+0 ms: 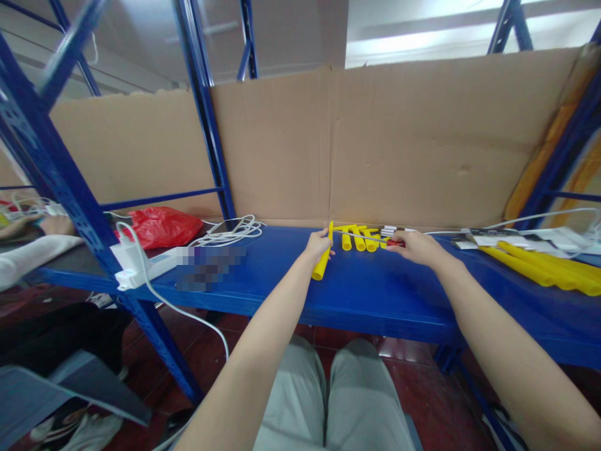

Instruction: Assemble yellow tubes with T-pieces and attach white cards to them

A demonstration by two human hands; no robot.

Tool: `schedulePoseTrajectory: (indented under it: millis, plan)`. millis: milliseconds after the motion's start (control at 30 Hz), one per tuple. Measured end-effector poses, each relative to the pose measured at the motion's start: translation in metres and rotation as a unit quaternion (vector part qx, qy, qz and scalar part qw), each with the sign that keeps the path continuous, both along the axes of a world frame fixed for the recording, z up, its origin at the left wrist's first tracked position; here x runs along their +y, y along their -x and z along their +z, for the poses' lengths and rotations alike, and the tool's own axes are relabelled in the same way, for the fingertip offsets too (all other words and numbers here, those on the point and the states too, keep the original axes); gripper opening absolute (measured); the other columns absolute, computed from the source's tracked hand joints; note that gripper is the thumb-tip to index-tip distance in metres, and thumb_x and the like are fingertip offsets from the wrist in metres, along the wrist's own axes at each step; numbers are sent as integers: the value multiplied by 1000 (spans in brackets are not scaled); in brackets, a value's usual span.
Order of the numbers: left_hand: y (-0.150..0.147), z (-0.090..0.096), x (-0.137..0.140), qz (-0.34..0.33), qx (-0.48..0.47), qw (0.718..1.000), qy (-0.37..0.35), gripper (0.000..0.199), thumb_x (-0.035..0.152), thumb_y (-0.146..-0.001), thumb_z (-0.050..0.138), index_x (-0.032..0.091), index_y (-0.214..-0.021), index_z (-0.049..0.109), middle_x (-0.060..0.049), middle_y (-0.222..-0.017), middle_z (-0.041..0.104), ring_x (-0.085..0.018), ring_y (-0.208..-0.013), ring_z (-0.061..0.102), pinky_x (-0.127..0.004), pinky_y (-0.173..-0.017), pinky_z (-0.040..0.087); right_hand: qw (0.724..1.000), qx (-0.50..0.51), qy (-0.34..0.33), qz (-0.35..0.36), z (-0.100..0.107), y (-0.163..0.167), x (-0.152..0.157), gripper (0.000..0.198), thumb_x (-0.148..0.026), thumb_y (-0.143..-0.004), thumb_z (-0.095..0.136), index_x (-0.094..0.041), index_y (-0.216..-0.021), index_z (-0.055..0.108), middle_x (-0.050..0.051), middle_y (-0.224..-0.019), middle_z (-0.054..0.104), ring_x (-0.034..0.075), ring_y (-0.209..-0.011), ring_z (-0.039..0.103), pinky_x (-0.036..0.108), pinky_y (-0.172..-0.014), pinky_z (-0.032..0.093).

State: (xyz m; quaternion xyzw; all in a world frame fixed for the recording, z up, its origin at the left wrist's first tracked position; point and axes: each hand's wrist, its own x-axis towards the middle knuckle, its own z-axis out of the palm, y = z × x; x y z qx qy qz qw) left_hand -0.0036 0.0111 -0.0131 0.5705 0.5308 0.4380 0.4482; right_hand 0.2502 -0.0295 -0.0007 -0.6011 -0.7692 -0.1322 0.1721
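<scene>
My left hand [320, 244] is wrapped round a yellow tube [321, 267], which it holds tilted above the blue shelf top [277, 275]. In my right hand [413, 245] is the red handle of a screwdriver [397, 243]. The screwdriver's thin metal shaft points left, and its end reaches the upper part of the held tube; whether it goes into the tube I cannot tell. Just behind the shaft, several short yellow pieces [359, 242] lie in a row on the shelf. Small white pieces [389, 231] sit at the back, near my right hand.
Long yellow tubes [539, 269] lie at the right beside papers. On the left are a white power strip [154, 266], coiled white cable [235, 232] and a red plastic bag [164, 227]. Cardboard [399, 138] walls the back. Another person's hand [55, 224] shows at far left.
</scene>
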Motion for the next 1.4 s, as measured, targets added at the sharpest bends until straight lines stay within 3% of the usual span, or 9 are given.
schedulePoseTrajectory:
  millis: [133,367,633,833,933,1133,1400]
  plan:
    - [1,-2,3,-3,1,1000,-2,71,0,-80,50,19,-148,37,-6,-88,68,-5,-42,53,-16,-41,39,992,48,100,53,-5,-5,7,33,-44,-87,43,-21,-68,56,5,-64,64,16,-57,56,27,-52,35]
    - [0,-2,3,-8,-2,1000,-5,71,0,-81,50,18,-148,37,-7,-93,68,-5,-42,53,-16,-39,38,990,124,37,56,-15,-10,16,28,-46,-72,65,-22,-74,51,2,-65,64,16,-59,55,25,-51,37]
    - [-1,0,-2,-3,-1,1000,1,72,0,-81,50,19,-148,36,-10,-105,67,-4,-42,53,-15,-38,38,973,150,162,67,-3,-2,2,41,-58,-82,47,-20,-66,54,3,-58,60,14,-50,52,27,-50,39]
    - [-1,1,-2,0,4,1000,1,71,1,-81,53,20,-148,37,-9,-102,68,-3,-43,53,-14,-39,38,984,152,60,65,-10,-4,8,36,-53,-67,67,-22,-69,51,2,-62,60,16,-58,54,26,-54,40]
    - [-1,0,-1,-2,5,1000,-3,70,1,-81,53,20,-147,39,-8,-97,68,-4,-43,53,-14,-39,38,985,150,69,58,-10,-5,8,35,-53,-70,64,-22,-67,48,1,-59,57,15,-55,53,26,-52,39]
    - [-1,0,0,-3,9,1000,-3,72,0,-80,51,20,-148,37,-7,-93,68,-5,-43,54,-16,-41,40,974,144,156,84,-7,-6,5,47,-64,-80,46,-20,-66,54,2,-53,56,14,-47,52,26,-48,39]
    - [-1,1,-1,-5,7,1000,4,74,0,-80,51,19,-149,35,-8,-94,69,-5,-43,54,-15,-41,39,983,148,60,87,-9,-6,8,36,-55,-69,63,-22,-67,51,3,-65,61,16,-61,54,27,-54,41]
